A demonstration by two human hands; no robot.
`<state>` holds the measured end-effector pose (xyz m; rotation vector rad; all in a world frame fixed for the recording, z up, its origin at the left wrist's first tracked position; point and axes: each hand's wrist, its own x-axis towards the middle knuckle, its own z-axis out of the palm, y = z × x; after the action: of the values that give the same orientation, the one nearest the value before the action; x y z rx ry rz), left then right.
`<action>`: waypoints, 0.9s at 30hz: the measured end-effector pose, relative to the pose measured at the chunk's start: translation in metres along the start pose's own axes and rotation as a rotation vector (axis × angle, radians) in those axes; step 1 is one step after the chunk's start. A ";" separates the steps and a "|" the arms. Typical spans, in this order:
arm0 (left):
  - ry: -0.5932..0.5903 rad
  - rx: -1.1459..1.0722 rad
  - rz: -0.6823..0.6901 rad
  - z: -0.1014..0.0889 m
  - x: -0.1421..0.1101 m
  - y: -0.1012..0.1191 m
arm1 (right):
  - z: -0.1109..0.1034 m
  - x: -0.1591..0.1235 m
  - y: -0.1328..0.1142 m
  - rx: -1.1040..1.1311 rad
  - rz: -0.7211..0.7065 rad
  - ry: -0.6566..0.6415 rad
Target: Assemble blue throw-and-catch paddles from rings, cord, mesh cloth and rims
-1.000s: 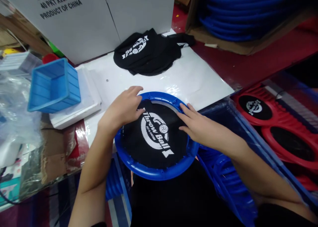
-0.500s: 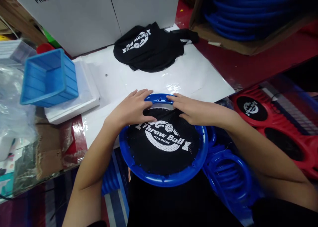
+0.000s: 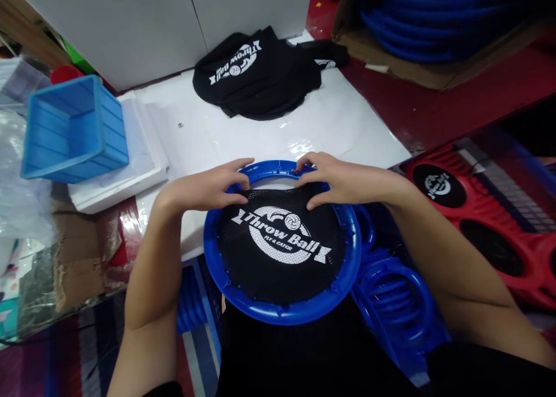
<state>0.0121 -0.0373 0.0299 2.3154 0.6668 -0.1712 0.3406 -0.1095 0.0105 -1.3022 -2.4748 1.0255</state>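
A blue plastic ring (image 3: 282, 314) rests at the table's front edge against my body, with a black mesh disc (image 3: 243, 258) printed "Throw Ball" stretched inside it. Along the far side a gap separates the mesh from the ring. My left hand (image 3: 217, 185) grips the ring's upper left part, its thumb over the mesh edge. On the upper right part, my right hand (image 3: 332, 179) holds the ring with bent fingers, its thumb on the mesh. Beyond lie loose black mesh covers (image 3: 269, 78) on the white tabletop (image 3: 208, 133).
A blue bin (image 3: 73, 130) sits on a white foam slab (image 3: 143, 148) at left. White cartons (image 3: 143, 32) stand behind. Blue rings fill a cardboard box (image 3: 417, 75) at back right and lie below right (image 3: 395, 292). Red rings with black mesh (image 3: 469, 211) are at far right.
The ring and its print have turned so the lettering runs nearer level. My right hand has moved to the ring's far side; both hands now sit farther apart than half a second ago.
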 end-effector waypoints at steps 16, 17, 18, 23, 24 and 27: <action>0.161 -0.052 0.079 0.003 0.012 0.001 | 0.014 -0.003 0.003 0.245 -0.012 0.254; 0.184 -0.056 0.090 0.003 0.013 0.002 | 0.017 -0.004 0.003 0.246 -0.030 0.286; 0.207 -0.059 0.098 0.003 0.014 0.002 | 0.019 -0.004 0.004 0.244 -0.045 0.322; 0.327 -0.062 0.119 0.001 0.015 -0.001 | 0.028 -0.006 0.001 0.189 -0.040 0.497; 0.354 -0.064 0.112 0.001 0.015 -0.002 | 0.029 -0.006 0.000 0.181 -0.021 0.517; 0.428 -0.075 0.084 0.002 0.018 -0.004 | 0.030 -0.005 -0.001 0.185 0.038 0.525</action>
<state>0.0252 -0.0285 0.0208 2.3198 0.7651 0.3920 0.3303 -0.1289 -0.0101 -1.3514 -1.9273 0.7699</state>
